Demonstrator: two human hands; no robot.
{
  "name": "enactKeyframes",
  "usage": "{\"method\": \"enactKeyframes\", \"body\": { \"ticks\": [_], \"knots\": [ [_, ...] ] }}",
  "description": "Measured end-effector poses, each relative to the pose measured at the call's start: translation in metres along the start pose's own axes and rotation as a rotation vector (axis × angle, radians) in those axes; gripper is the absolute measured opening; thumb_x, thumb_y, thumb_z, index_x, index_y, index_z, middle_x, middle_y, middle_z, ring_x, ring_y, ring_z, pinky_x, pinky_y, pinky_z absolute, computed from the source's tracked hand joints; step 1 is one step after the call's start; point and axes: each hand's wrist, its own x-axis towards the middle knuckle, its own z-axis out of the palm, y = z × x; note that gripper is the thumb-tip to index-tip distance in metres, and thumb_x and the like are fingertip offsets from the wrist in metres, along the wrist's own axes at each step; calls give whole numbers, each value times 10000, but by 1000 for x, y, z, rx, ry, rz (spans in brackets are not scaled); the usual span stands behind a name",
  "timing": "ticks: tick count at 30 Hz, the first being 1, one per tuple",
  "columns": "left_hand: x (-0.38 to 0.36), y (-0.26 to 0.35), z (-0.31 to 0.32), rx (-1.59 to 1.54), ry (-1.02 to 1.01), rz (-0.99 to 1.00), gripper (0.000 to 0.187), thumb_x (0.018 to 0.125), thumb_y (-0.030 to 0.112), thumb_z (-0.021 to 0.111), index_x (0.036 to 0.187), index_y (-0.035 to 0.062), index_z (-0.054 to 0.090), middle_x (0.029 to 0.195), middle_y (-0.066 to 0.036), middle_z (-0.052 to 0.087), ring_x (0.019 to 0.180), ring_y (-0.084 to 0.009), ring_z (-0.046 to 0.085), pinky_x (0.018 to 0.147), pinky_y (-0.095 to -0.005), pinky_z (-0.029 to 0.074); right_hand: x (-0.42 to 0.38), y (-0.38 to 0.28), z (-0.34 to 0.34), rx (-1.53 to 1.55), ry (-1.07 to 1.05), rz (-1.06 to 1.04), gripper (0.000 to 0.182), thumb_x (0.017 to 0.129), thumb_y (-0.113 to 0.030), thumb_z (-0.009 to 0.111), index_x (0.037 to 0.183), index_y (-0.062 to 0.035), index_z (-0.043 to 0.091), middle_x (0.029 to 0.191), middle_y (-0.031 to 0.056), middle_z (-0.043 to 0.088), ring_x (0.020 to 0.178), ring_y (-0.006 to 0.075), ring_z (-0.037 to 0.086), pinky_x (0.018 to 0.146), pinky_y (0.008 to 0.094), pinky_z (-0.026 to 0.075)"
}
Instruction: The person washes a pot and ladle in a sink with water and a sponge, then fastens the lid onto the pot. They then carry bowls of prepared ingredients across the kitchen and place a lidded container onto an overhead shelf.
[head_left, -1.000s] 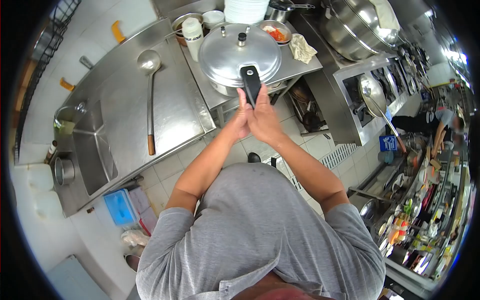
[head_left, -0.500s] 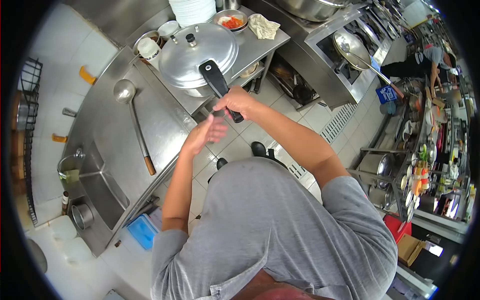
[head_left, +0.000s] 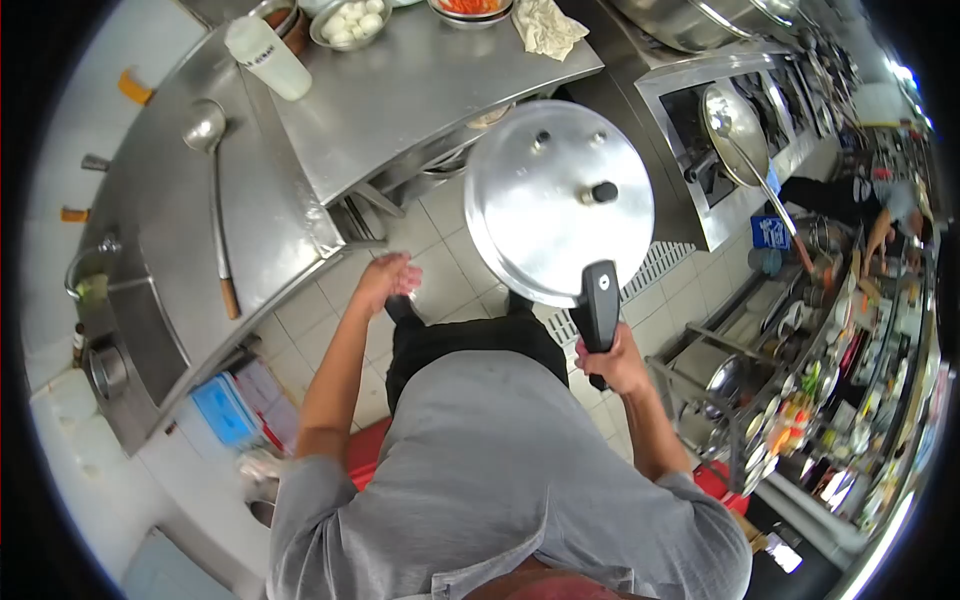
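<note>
A silver pressure cooker (head_left: 550,215) with its lid on hangs over the floor in front of my body. My right hand (head_left: 620,362) is wrapped round its black handle (head_left: 600,308). From above I see mostly the lid, with a black knob (head_left: 600,193) on it, and the pot's body is hidden beneath. My left hand (head_left: 385,282) is held out in the air beside the steel counter, fingers loosely bent and apart, with nothing in it.
A steel counter (head_left: 400,90) bears a white squeeze bottle (head_left: 268,60), a bowl of white balls (head_left: 350,22) and a cloth (head_left: 550,30). A long ladle (head_left: 215,200) lies beside the sink (head_left: 145,310). A wok (head_left: 735,130) sits on the stove at right. Another person (head_left: 880,210) stands beyond it.
The pressure cooker has come off the counter and swung right over the floor, carried by my right hand. My left hand has moved away from the handle, to the left.
</note>
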Motion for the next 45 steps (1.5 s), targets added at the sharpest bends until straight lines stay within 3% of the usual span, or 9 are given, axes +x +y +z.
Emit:
{"method": "enactKeyframes", "body": {
  "ticks": [9,14,20,24,27,31,35,39,45],
  "knots": [
    [268,40,151,-297,67,49,585,990,395,581,1399,3,436,1285,-203,609,1027,-286,665,831,-402,545,47,117,-171,-236,35,306,220,625,35,728,739,-60,565,656,-7,575,577,99,557,527,270,437],
    [375,80,173,-462,126,124,624,985,363,592,1464,47,347,1294,-201,586,1042,-320,668,832,-425,559,87,162,-203,-258,-2,400,188,628,31,718,726,-67,591,653,-9,588,585,98,566,543,268,447],
    [441,103,165,-651,93,204,450,998,207,518,1342,-52,387,1196,-277,567,985,-400,683,815,-492,597,132,217,-218,-133,-45,473,238,642,40,747,800,-68,604,692,-14,596,602,99,575,560,271,467],
    [418,112,180,-720,190,281,361,1020,94,396,1298,-134,372,1255,-325,536,1102,-463,625,967,-549,540,152,234,-220,-146,-75,466,229,649,35,746,791,-67,598,690,-16,591,599,97,574,553,269,463],
    [444,104,149,-774,93,387,349,1004,45,403,1297,-142,376,1259,-321,535,1098,-475,625,946,-546,559,160,244,-224,-164,-105,434,222,651,29,743,788,-67,596,688,-15,591,595,97,572,549,270,461],
    [429,105,141,-624,260,325,357,934,-38,439,1275,-137,401,1214,-279,562,1017,-443,672,806,-421,620,169,237,-221,-191,-102,407,213,645,17,739,779,-69,597,684,-13,591,593,100,570,547,269,453],
    [403,57,125,-579,264,284,339,909,-3,500,1233,-99,480,1066,-222,650,907,-352,708,692,-350,583,182,233,-221,-224,-94,354,206,636,9,737,764,-69,595,678,-14,585,596,100,566,552,266,448],
    [321,-16,122,-611,366,333,300,895,47,526,1178,-54,537,1027,-153,658,837,-242,691,599,-364,548,207,208,-208,-293,-105,297,188,632,7,731,745,-65,599,674,-20,580,597,92,552,555,263,438],
    [180,-134,99,-521,472,244,237,895,78,509,1070,-44,611,859,-131,687,626,-191,656,461,-297,460,263,175,-176,-331,-120,188,173,632,10,728,735,-54,604,672,-22,574,602,87,545,556,261,425]
  ]
}}
